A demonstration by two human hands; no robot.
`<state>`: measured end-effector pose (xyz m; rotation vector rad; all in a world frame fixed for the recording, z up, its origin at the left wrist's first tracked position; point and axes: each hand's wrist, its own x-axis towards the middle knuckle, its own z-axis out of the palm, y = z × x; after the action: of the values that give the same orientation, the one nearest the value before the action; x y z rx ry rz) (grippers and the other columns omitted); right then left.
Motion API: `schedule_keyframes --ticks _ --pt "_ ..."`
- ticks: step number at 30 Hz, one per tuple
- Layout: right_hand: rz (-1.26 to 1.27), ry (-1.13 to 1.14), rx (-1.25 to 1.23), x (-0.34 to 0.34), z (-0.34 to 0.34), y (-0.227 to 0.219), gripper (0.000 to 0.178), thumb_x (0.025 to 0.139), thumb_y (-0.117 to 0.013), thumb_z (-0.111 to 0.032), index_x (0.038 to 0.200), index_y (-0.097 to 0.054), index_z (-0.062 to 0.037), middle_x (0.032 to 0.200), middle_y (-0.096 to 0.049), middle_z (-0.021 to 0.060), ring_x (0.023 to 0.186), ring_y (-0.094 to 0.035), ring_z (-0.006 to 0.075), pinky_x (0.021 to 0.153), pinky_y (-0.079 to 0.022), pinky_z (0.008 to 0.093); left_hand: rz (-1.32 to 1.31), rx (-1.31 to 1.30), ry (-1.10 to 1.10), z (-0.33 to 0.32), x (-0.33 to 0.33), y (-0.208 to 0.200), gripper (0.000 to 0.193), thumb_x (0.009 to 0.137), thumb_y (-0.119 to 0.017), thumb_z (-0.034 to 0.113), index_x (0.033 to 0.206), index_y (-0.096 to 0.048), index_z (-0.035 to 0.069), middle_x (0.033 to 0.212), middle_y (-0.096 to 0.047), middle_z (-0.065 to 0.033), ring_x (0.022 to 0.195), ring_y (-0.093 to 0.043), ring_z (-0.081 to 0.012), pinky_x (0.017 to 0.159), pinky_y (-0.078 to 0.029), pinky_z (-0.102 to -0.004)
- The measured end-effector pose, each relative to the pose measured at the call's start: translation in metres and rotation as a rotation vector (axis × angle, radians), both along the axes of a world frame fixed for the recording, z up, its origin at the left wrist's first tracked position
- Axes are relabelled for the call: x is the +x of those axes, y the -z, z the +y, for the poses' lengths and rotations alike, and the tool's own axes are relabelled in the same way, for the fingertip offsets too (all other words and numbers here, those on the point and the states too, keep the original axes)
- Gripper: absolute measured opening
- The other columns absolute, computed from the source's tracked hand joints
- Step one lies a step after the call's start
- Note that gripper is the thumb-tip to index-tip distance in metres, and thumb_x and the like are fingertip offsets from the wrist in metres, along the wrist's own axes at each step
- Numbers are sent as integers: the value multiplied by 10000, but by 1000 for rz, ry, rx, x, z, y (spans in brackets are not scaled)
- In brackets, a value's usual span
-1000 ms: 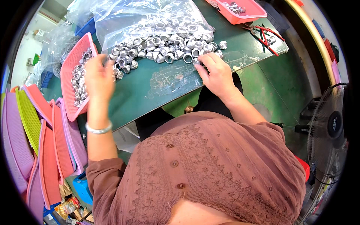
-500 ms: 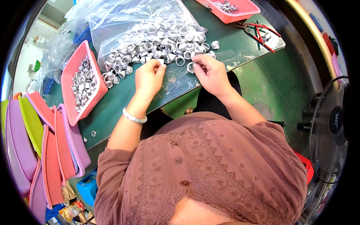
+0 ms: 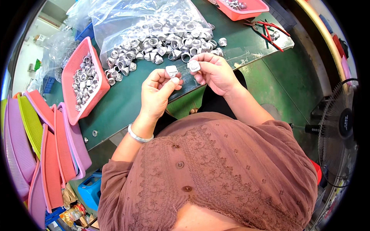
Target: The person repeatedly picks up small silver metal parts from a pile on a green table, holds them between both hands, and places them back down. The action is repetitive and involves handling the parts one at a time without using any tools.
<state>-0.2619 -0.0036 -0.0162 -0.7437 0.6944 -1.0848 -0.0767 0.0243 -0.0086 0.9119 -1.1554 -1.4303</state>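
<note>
Between the thumb and fingers of my left hand (image 3: 157, 90) is a silver ring (image 3: 171, 71), its square flat top turned up. My right hand (image 3: 217, 75) pinches a second silver ring (image 3: 194, 66) with a squarish face. The two rings are close together but apart, over the table's front edge. Just beyond my hands lies a heap of silver rings (image 3: 154, 48), spilling from a clear plastic bag (image 3: 115, 19). To the left, a pink basket (image 3: 101, 92) holds many similar rings.
Green table (image 3: 111, 121) with two loose rings near its left edge. Red-handled pliers (image 3: 266, 32) and another pink basket (image 3: 246, 14) are at the far right. Stacked purple, green and pink baskets (image 3: 54, 161) stand at the left. A black fan (image 3: 343, 123) is on the right.
Both hands have drawn back slightly from the heap. The left hand has turned and raised its ring into sight; the right has turned its ring face up.
</note>
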Motion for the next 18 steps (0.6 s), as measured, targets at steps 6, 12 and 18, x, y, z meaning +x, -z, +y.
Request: schedule_keyframes --ticks 6,12,18 --pt "-15 -46 -28 2 4 -3 125 842 -513 -68 938 -568 -11 749 -591 49 549 -521 90 460 -397 197 87 -45 50 4 -6 2 208 804 -569 -16 1011 -553 2 1014 -596 -113 886 -592 -180 758 -493 -283" --pt "-17 -97 -68 6 8 -7 134 842 -523 -77 950 -568 -12 798 -607 64 555 -523 85 465 -400 188 139 -115 77 5 -5 4 230 803 -569 -35 1029 -575 7 1011 -600 -71 929 -570 -141 846 -452 -279" --pt "7 -119 -83 13 10 -13 149 844 -531 -88 969 -566 -17 808 -607 57 566 -523 80 477 -405 182 135 -90 66 6 0 3 234 799 -571 -39 1028 -585 8 1014 -594 -59 936 -556 -128 853 -438 -272"
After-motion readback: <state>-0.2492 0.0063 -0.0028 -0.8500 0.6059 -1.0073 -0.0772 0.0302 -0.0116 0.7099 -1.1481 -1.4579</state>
